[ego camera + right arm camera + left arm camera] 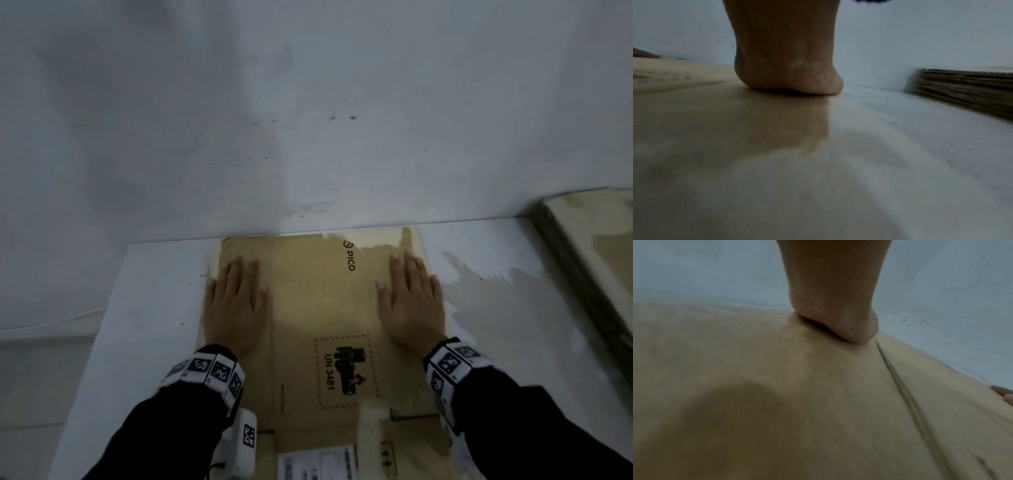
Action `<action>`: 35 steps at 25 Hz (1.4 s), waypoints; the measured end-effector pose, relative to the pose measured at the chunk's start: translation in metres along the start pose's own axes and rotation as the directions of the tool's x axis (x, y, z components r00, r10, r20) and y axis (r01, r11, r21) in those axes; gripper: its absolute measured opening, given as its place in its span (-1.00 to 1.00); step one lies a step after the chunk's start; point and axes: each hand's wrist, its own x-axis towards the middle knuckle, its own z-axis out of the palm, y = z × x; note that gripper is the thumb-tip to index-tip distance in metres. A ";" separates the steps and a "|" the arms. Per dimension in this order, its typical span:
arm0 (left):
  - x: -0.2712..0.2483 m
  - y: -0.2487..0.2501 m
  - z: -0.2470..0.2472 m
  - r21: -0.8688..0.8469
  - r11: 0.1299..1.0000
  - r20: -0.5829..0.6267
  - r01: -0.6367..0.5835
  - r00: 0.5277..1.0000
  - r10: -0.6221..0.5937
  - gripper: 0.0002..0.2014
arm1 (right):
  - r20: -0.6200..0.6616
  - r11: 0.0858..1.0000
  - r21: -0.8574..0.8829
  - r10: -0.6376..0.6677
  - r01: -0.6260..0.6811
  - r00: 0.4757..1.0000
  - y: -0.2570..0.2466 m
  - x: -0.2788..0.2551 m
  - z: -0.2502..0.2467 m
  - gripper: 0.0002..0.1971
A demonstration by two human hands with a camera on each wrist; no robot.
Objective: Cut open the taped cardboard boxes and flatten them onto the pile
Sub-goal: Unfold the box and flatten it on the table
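Palms down is how I have both hands now: my left hand (236, 305) lies flat with straight fingers on the left part of the flattened cardboard box (322, 308), and my right hand (411, 301) lies flat the same way on its right part, holding nothing. From the left wrist camera I see the heel of the left hand (834, 305) bearing on the brown board beside a crease; the right wrist view shows the right hand (785, 61) pressing near the board's edge. The box (printed PICO and UN 3481) lies on the white table (144, 308), its far edge against the wall (308, 102). A shipping label (317, 462) sits on its near end. The pile of flattened cardboard (592, 246) lies well apart to the right, edges stacked in layers (966, 91).
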 end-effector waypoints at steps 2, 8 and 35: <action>0.012 -0.002 -0.004 0.016 1.000 0.112 0.014 0.994 -0.016 -0.36 | 0.040 1.000 -0.010 0.028 -0.028 0.999 -0.004 0.007 -0.005 -0.28; -0.047 0.028 -0.006 -0.038 0.998 0.317 -0.060 0.946 0.069 -0.30 | 0.223 0.997 0.030 -0.078 0.073 0.972 -0.057 -0.057 -0.007 -0.23; -0.307 -0.029 0.010 -0.089 0.990 0.090 -0.110 0.989 0.118 -0.37 | 0.014 0.998 -0.006 -0.068 0.068 0.998 -0.004 -0.304 0.025 -0.38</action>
